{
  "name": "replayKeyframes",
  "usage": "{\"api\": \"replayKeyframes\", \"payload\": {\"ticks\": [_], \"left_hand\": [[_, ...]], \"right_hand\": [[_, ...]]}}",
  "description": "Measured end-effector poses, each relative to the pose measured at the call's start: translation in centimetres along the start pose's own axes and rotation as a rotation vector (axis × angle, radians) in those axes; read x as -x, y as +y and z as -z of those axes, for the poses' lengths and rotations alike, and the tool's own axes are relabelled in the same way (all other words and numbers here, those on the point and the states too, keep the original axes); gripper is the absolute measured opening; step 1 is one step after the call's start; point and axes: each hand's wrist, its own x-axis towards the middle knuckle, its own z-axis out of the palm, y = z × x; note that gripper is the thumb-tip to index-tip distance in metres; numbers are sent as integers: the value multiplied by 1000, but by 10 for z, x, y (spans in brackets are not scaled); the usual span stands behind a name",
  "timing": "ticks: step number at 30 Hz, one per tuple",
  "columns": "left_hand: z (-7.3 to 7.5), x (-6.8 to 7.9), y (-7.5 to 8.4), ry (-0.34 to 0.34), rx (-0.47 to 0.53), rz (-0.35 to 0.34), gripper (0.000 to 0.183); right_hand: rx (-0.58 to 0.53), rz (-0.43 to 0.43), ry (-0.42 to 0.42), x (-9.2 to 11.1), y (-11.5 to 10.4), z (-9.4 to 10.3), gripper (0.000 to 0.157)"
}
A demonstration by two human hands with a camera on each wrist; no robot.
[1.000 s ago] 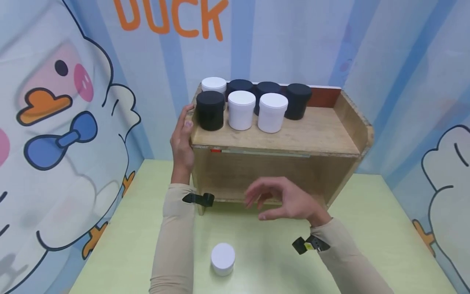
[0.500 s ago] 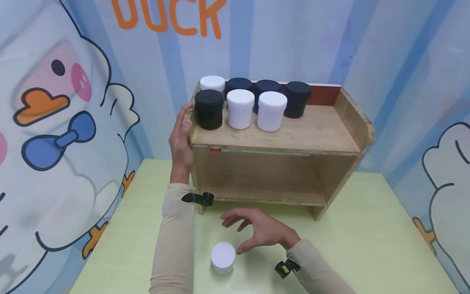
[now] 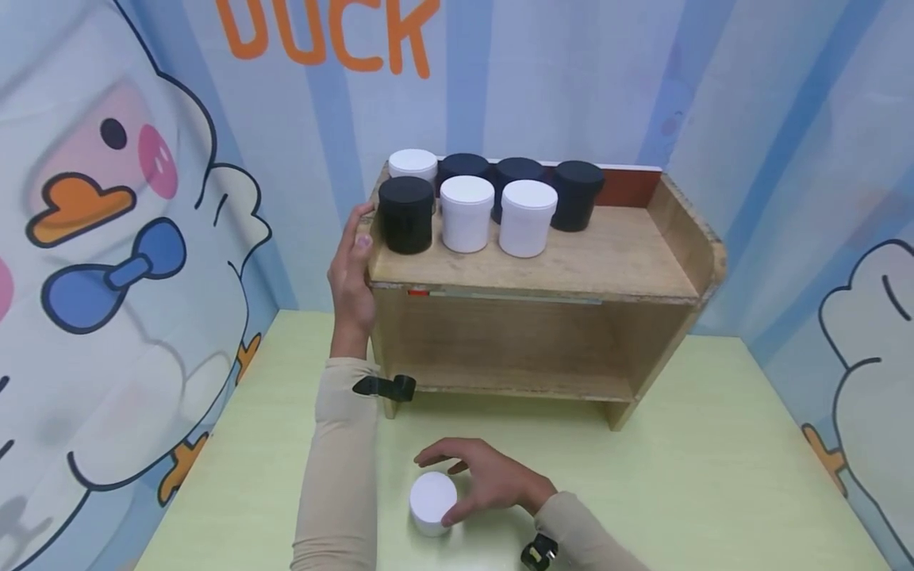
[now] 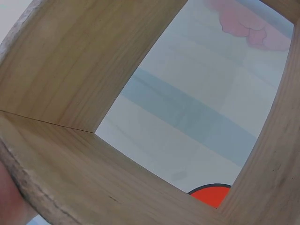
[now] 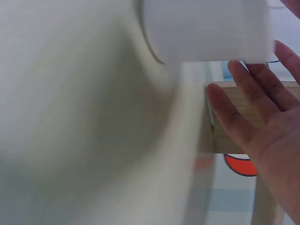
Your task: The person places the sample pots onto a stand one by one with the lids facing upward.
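On the table stands a white lidded jar (image 3: 431, 501), close in front of my right hand (image 3: 493, 476). That hand's thumb is at the jar's right side, and its fingers arch past the far side, spread apart. In the right wrist view the fingers (image 5: 253, 103) look loosely extended beside the jar (image 5: 206, 30); whether the thumb touches it I cannot tell. My left hand (image 3: 351, 281) grips the left side panel of a wooden shelf (image 3: 607, 262). In the left wrist view, mostly the shelf's inner boards (image 4: 84, 56) show, with part of a finger blurred at lower left.
Several jars stand on the shelf's upper board: a black jar (image 3: 406, 216) and two white ones in front, a white jar (image 3: 412, 163) and black ones behind. A lower compartment (image 3: 507, 341) opens beneath. Printed cloth (image 3: 571, 79) hangs behind the pale green table (image 3: 714, 476).
My right hand has moved down and left from before the shelf's lower compartment to the white jar on the table. The left hand keeps its place on the shelf.
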Motion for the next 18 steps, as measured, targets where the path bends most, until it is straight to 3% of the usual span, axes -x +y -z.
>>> {"api": "replayKeyframes", "payload": {"ticks": [8, 18], "left_hand": [[0, 0, -1, -6, 12, -4, 54], [1, -1, -1, -4, -8, 4, 55]], "right_hand": [[-68, -42, 54, 0, 13, -18, 68], [-91, -54, 62, 0, 13, -25, 66]]}}
